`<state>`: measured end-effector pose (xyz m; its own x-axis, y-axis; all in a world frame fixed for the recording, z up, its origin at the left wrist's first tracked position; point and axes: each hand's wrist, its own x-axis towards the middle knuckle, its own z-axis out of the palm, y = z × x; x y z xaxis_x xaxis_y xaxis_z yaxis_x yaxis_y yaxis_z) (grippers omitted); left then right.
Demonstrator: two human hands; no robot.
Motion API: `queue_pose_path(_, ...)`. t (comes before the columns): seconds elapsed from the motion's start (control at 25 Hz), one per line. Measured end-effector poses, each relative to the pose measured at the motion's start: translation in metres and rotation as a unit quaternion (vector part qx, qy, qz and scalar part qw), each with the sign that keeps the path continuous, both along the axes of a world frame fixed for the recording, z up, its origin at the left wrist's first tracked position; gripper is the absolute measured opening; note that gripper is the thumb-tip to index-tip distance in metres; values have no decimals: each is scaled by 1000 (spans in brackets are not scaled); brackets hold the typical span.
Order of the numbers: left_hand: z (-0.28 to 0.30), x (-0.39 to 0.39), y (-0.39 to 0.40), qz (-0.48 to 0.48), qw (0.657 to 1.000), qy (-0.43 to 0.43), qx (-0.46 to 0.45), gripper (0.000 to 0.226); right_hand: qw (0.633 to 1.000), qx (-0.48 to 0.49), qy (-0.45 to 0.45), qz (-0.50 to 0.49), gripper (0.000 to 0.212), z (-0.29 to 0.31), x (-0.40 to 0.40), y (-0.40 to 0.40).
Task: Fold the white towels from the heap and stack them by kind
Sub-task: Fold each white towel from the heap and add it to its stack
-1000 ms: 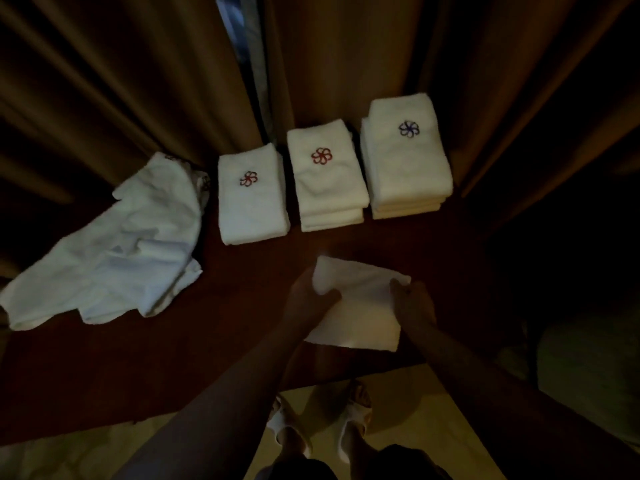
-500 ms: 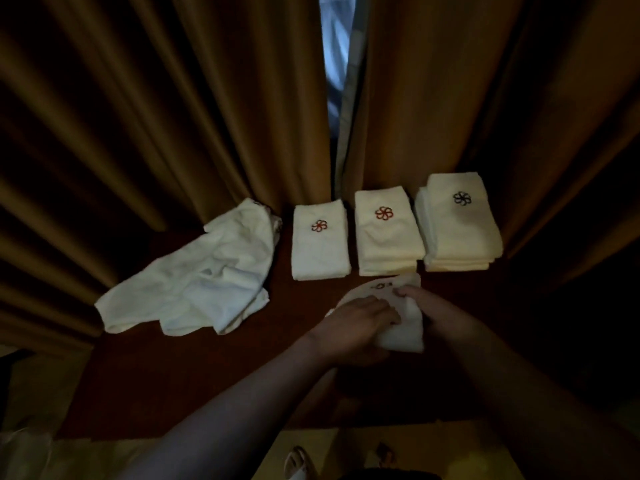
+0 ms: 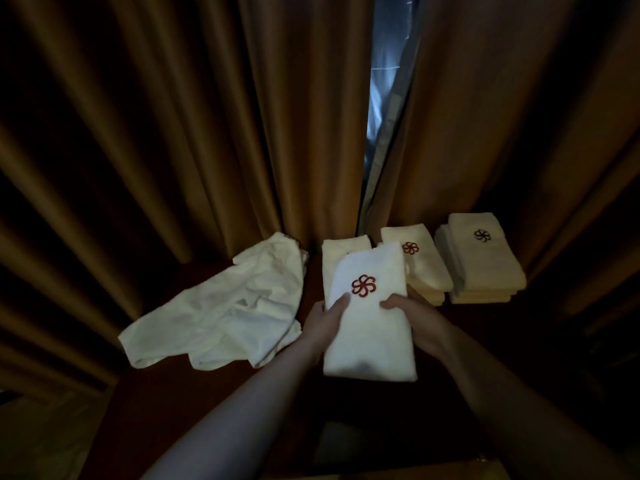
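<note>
I hold a folded white towel (image 3: 370, 323) with a red flower mark, lifted above the dark table. My left hand (image 3: 323, 323) grips its left edge, thumb on top. My right hand (image 3: 415, 318) grips its right edge the same way. Behind it lies a folded towel stack (image 3: 337, 251), mostly hidden by the held towel. To its right stands a stack with a red flower (image 3: 424, 268), and further right a taller stack with a dark flower (image 3: 485, 258). The heap of unfolded white towels (image 3: 225, 306) lies to the left.
Brown curtains (image 3: 173, 133) hang right behind the table, with a narrow bright gap (image 3: 384, 98) between them. The dark table (image 3: 207, 393) runs toward me; its front part lies in shadow.
The towel was being folded flat on the table; now both hands have lifted it, folded, with the red flower on top, toward the left stack. The camera has tilted upward.
</note>
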<state>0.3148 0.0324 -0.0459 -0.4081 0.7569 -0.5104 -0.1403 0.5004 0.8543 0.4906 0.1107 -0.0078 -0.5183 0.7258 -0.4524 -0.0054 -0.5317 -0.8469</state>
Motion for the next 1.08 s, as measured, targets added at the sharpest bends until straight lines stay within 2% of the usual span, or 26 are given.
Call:
queue_pose_path(0.04, 0, -9, -1, -22, 995, -95, -1, 81, 1000, 7, 7, -9, 54, 3, -8, -6)
queue_pose_path(0.12, 2, -23, -7, -59, 974, -217, 2, 69, 999, 26, 4, -35, 58, 4, -22, -18)
queue_pose_path(0.2, -2, -33, -12, -79, 956, -283, -2, 59, 998, 19, -8, -53, 63, -5, -31, -25)
queue_pose_path(0.32, -7, -44, -12, -99, 935, -340, -18, 56, 998, -10, -7, -61, 69, -18, -39, -26)
queue_pose_path(0.44, -11, -49, -4, -84, 938, -337, 4, 55, 997, -16, -1, -72, 69, -21, -43, -19)
queue_pose_path(0.52, -17, -51, 7, -64, 943, -324, 44, 64, 995, -33, -18, -88, 65, -25, -46, -7)
queue_pose_path(0.6, -19, -56, 19, -30, 959, -270, 76, 60, 993, -41, -49, -98, 57, -29, -51, 7)
queue_pose_path(0.76, -17, -69, 50, -17, 984, -150, 90, 58, 990, 46, -124, -58, 42, -27, -68, 39)
queue_pose_path(0.84, -19, -75, 66, -34, 991, -92, 89, 54, 985, 76, -148, -45, 47, -28, -75, 61)
queue_pose_path(0.92, -22, -79, 84, -91, 992, -33, 76, 57, 984, 80, -160, -28, 53, -33, -77, 87)
queue_pose_path(1.0, -20, -80, 99, -144, 988, -23, 60, 59, 982, 79, -168, -11, 56, -38, -77, 110)
queue_pose_path(1.08, -23, -81, 119, -140, 988, -34, 55, 55, 977, 90, -193, -3, 57, -41, -80, 132)
